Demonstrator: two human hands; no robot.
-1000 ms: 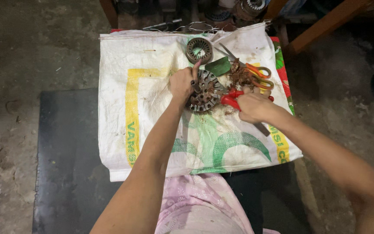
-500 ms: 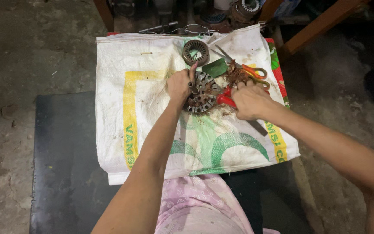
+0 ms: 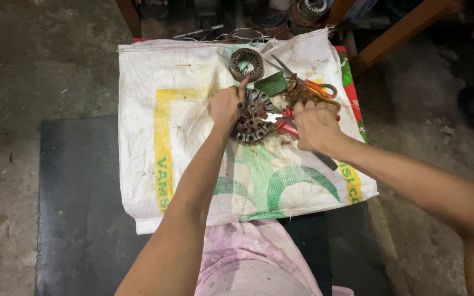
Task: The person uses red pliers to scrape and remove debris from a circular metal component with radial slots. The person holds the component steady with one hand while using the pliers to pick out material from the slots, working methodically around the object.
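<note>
A round, slotted metal motor stator (image 3: 253, 116) lies on a white woven sack (image 3: 193, 137). My left hand (image 3: 227, 104) grips its left rim, index finger raised. My right hand (image 3: 315, 127) is closed around red-handled pliers (image 3: 281, 119), whose metal jaws reach into the stator's slots. A tangle of brownish copper wire (image 3: 297, 92) lies just behind the pliers.
A second, smaller ring-shaped stator (image 3: 246, 64) sits at the sack's far edge. Next to it lie a green scrap (image 3: 271, 84) and orange-handled scissors (image 3: 320, 89). The sack rests on a dark mat (image 3: 78, 208) over a concrete floor. Wooden legs (image 3: 390, 41) stand far right.
Both hands stay on the stator and pliers, with the pliers' jaws working slightly further into the stator. The camera view has shifted a little.
</note>
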